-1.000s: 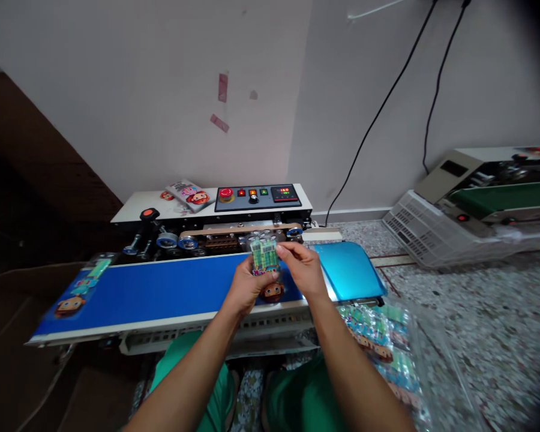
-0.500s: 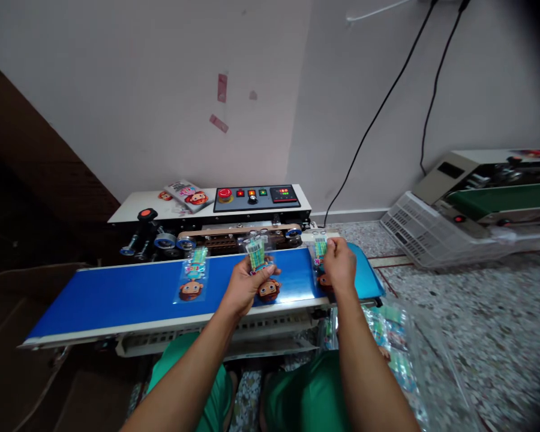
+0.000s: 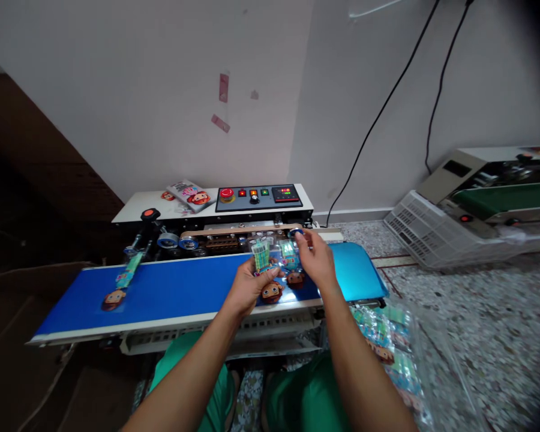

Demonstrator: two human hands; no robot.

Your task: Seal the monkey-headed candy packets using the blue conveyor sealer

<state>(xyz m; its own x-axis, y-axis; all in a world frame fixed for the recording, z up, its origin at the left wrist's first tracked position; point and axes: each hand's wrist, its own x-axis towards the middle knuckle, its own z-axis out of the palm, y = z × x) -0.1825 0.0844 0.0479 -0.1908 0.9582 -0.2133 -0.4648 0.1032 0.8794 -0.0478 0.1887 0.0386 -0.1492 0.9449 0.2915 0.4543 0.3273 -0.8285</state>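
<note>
My left hand (image 3: 251, 285) is closed round several clear plastic packets (image 3: 261, 258), each showing a green barcode strip and a cartoon head at the bottom. My right hand (image 3: 317, 261) pinches the right edge of another such packet (image 3: 291, 258), held upright close to the rollers of the band sealer (image 3: 252, 231). Both hands are over the blue conveyor belt (image 3: 175, 291). Farther left, a single packet (image 3: 121, 282) lies tilted on that belt, its top at the sealer's outlet end.
A control panel (image 3: 258, 197) with a red stop button tops the sealer, beside a small printed pack (image 3: 191, 195). More packets (image 3: 387, 342) lie in clear plastic at lower right. A white crate (image 3: 409, 231) and a second machine with a green belt (image 3: 499, 198) stand right.
My right hand has moved left with its packet, from the belt's right end towards the left hand. The loose packet has travelled left along the belt and turned slightly.
</note>
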